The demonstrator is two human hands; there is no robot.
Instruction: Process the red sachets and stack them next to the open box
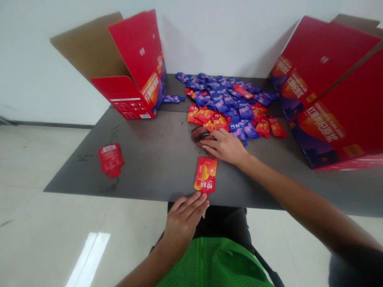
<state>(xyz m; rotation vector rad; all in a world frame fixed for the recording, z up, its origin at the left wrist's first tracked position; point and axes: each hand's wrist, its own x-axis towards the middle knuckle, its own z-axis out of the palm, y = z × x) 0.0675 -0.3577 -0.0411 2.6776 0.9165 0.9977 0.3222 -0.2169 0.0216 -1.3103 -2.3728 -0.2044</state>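
Observation:
My left hand (pixel 184 217) lies at the table's near edge, fingers stretched flat, fingertips touching the bottom of a red-orange pouch (pixel 205 175) that lies on the dark table (pixel 149 159). My right hand (pixel 223 145) reaches further in, fingers extended over a small dark object (pixel 200 133) beside the pile of red and purple pouches (pixel 230 105). Neither hand grips anything that I can see.
An open red carton (pixel 134 67) stands at the back left, and two large red cartons (pixel 332 95) stand at the right. A lone red pouch (pixel 110 159) lies near the table's left edge. A single purple pouch (pixel 173 98) lies by the left carton.

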